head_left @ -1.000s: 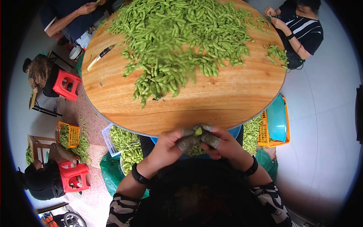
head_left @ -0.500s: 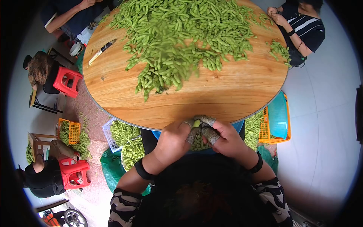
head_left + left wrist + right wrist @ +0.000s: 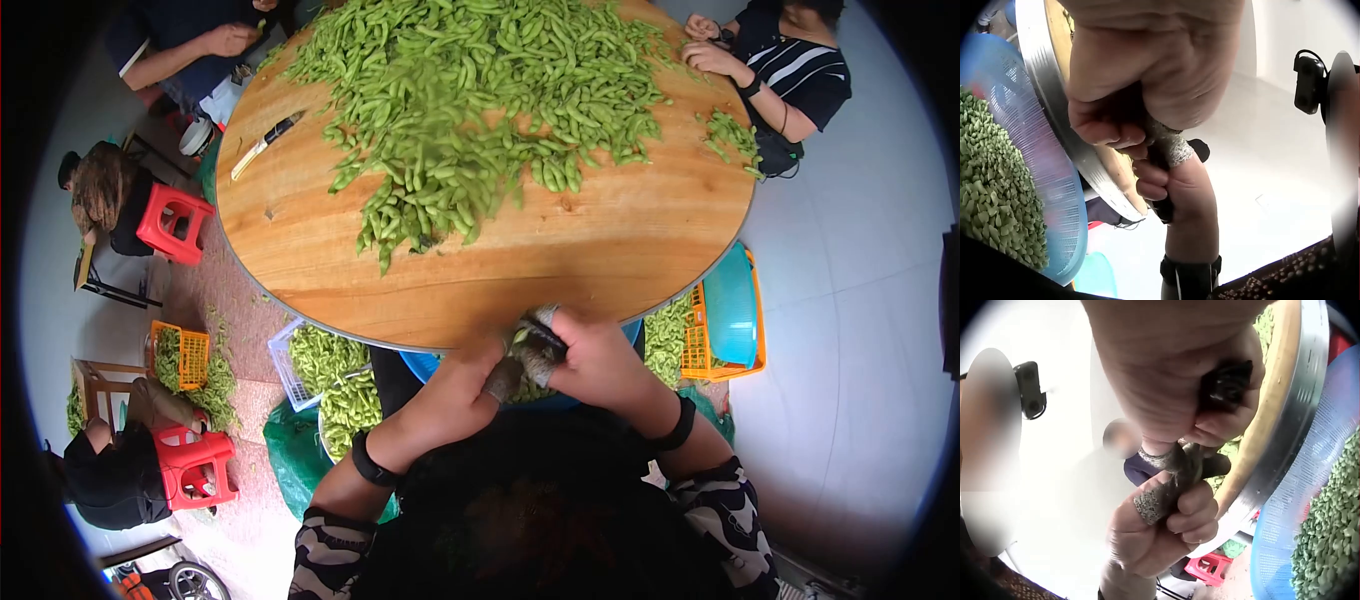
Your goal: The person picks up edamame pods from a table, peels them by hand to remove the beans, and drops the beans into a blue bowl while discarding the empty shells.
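In the head view my left hand [image 3: 465, 372] and right hand [image 3: 598, 362] meet at the near edge of the table [image 3: 420, 290], with worn grey-brown coverings on thumbs and fingers. Between their fingertips is a bit of green bean pod [image 3: 519, 338], mostly hidden, pinched by the left hand. The right hand grips a slim black-handled tool [image 3: 1227, 387], its butt end showing in the palm in the right wrist view; its working end is hidden. Below both hands, a blue mesh basket [image 3: 1054, 209] holds shelled green beans [image 3: 997, 200].
A large heap of green pods [image 3: 480, 90] covers the far table, with a knife [image 3: 266, 146] lying left of it. Crates and bags of pods stand beside me, including an orange crate [image 3: 697, 345]. Other people sit around, some on red stools [image 3: 172, 225].
My right hand has turned over the left fingertips, and the green pod shows less than before. Both hands are slightly blurred. The person at right has lowered their hands toward the table.
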The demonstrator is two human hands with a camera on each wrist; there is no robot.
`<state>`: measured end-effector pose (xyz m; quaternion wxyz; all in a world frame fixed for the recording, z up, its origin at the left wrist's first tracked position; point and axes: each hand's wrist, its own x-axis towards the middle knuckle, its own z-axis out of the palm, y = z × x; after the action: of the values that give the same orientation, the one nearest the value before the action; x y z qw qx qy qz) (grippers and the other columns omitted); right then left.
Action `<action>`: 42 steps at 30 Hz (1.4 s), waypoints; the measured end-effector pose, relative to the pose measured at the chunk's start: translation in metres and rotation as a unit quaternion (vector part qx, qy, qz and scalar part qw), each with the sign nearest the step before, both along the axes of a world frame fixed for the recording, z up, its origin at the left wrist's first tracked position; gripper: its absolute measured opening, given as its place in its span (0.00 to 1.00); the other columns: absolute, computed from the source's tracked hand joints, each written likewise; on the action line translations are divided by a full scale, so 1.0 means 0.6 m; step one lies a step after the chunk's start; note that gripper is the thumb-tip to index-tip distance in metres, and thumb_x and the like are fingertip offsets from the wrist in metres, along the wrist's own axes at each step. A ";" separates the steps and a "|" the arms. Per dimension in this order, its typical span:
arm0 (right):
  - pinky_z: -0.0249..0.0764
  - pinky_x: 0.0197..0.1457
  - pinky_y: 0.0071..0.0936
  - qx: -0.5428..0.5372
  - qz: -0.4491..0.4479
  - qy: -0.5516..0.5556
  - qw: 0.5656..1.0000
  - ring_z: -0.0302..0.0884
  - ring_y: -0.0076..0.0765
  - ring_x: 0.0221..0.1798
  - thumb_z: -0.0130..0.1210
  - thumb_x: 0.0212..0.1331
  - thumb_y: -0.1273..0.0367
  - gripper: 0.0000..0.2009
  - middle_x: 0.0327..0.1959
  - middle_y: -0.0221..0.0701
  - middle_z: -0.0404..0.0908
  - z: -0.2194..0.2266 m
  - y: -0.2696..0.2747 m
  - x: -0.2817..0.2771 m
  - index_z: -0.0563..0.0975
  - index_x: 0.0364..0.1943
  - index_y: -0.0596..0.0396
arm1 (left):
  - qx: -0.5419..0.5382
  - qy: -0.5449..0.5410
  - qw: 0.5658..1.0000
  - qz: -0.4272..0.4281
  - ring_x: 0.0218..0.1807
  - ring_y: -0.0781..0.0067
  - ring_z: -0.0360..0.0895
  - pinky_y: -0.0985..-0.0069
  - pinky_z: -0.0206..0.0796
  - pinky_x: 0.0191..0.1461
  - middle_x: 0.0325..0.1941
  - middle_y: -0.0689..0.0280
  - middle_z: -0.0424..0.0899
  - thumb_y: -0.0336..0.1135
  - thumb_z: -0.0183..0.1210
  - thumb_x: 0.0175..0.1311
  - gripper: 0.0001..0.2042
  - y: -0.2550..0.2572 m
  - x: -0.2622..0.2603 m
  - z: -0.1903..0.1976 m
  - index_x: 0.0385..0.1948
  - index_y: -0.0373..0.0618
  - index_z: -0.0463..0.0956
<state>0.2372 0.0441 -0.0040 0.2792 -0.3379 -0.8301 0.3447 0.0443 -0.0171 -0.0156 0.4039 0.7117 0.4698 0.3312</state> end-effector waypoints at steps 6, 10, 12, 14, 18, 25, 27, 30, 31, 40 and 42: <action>0.73 0.32 0.42 0.054 -0.026 -0.122 0.991 0.77 0.52 0.29 0.62 0.43 0.67 0.13 0.27 0.39 0.76 -0.006 -0.029 -0.003 0.75 0.33 0.56 | -0.059 0.039 0.997 0.013 0.38 0.39 0.73 0.61 0.67 0.40 0.32 0.47 0.74 0.21 0.53 0.52 0.09 -0.027 -0.019 0.015 0.36 0.36 0.71; 0.75 0.32 0.40 0.058 -0.054 -0.108 0.991 0.78 0.50 0.31 0.62 0.46 0.67 0.16 0.30 0.40 0.78 -0.012 -0.049 0.011 0.76 0.40 0.57 | -0.057 0.031 0.991 0.113 0.34 0.42 0.76 0.64 0.69 0.36 0.27 0.49 0.75 0.23 0.55 0.55 0.05 -0.039 -0.039 0.015 0.34 0.37 0.74; 0.76 0.32 0.40 0.047 -0.055 -0.108 0.992 0.79 0.50 0.31 0.63 0.47 0.67 0.17 0.31 0.40 0.79 -0.008 -0.053 0.012 0.77 0.42 0.57 | -0.042 0.035 0.991 0.123 0.31 0.43 0.76 0.64 0.69 0.33 0.26 0.50 0.75 0.23 0.56 0.55 0.03 -0.036 -0.035 0.014 0.31 0.37 0.74; 0.77 0.35 0.38 0.084 -0.073 -0.094 0.989 0.80 0.49 0.35 0.64 0.49 0.68 0.17 0.35 0.40 0.80 0.004 -0.055 0.013 0.78 0.45 0.56 | -0.026 0.038 0.990 0.134 0.28 0.44 0.76 0.63 0.68 0.31 0.24 0.51 0.75 0.24 0.56 0.56 0.02 -0.033 -0.026 0.015 0.29 0.38 0.74; 0.77 0.35 0.36 0.094 -0.058 -0.013 0.994 0.80 0.49 0.35 0.64 0.50 0.69 0.16 0.35 0.41 0.80 -0.005 -0.040 -0.008 0.78 0.44 0.56 | 0.052 0.105 0.990 0.075 0.27 0.46 0.75 0.63 0.68 0.29 0.24 0.53 0.75 0.25 0.57 0.56 0.04 -0.027 -0.007 0.036 0.25 0.39 0.71; 0.73 0.34 0.25 -0.308 0.067 0.096 0.944 0.76 0.30 0.28 0.60 0.59 0.68 0.09 0.28 0.31 0.78 -0.010 -0.005 0.005 0.77 0.39 0.58 | -0.015 -0.098 0.995 -0.027 0.22 0.62 0.75 0.72 0.67 0.28 0.24 0.59 0.77 0.26 0.58 0.60 0.01 -0.018 -0.007 0.025 0.31 0.41 0.76; 0.73 0.36 0.24 -0.522 0.084 0.111 0.841 0.75 0.25 0.30 0.59 0.61 0.68 0.08 0.28 0.26 0.77 -0.005 -0.002 0.013 0.77 0.39 0.58 | -0.115 -0.166 0.979 -0.031 0.22 0.68 0.74 0.75 0.66 0.27 0.24 0.62 0.77 0.25 0.56 0.61 0.02 -0.017 -0.017 0.019 0.33 0.41 0.76; 0.72 0.36 0.23 -0.490 0.042 0.096 0.865 0.74 0.20 0.32 0.57 0.63 0.68 0.07 0.28 0.21 0.77 -0.010 -0.002 0.019 0.77 0.39 0.58 | -0.176 -0.181 0.968 0.001 0.22 0.78 0.72 0.80 0.64 0.27 0.24 0.67 0.77 0.23 0.54 0.63 0.04 -0.023 -0.032 0.009 0.34 0.41 0.77; 0.73 0.35 0.26 -0.349 0.048 0.085 0.932 0.76 0.25 0.30 0.58 0.61 0.65 0.10 0.28 0.28 0.78 -0.020 0.002 0.021 0.77 0.39 0.56 | -0.137 -0.128 0.982 0.034 0.23 0.82 0.72 0.81 0.64 0.27 0.23 0.70 0.76 0.23 0.53 0.63 0.04 -0.026 -0.038 0.006 0.34 0.41 0.77; 0.76 0.36 0.41 0.130 -0.230 -0.079 0.961 0.80 0.54 0.33 0.62 0.53 0.64 0.14 0.30 0.47 0.80 -0.024 0.182 0.008 0.75 0.35 0.60 | -0.030 -0.096 0.907 0.409 0.23 0.90 0.65 0.87 0.56 0.26 0.21 0.75 0.73 0.28 0.51 0.68 0.07 -0.123 -0.204 -0.019 0.29 0.42 0.75; 0.77 0.36 0.41 0.160 -0.262 -0.114 0.945 0.80 0.54 0.33 0.62 0.52 0.64 0.14 0.30 0.48 0.79 -0.038 0.225 -0.001 0.74 0.34 0.61 | 0.045 0.065 0.884 0.461 0.22 0.82 0.69 0.80 0.60 0.25 0.21 0.72 0.75 0.31 0.57 0.66 0.05 -0.142 -0.254 -0.052 0.33 0.39 0.77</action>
<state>0.2366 0.1792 -0.0269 0.3133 -0.5315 -0.7828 0.0807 -0.1082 -0.1025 -0.0467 0.1421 0.4523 0.7547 0.4535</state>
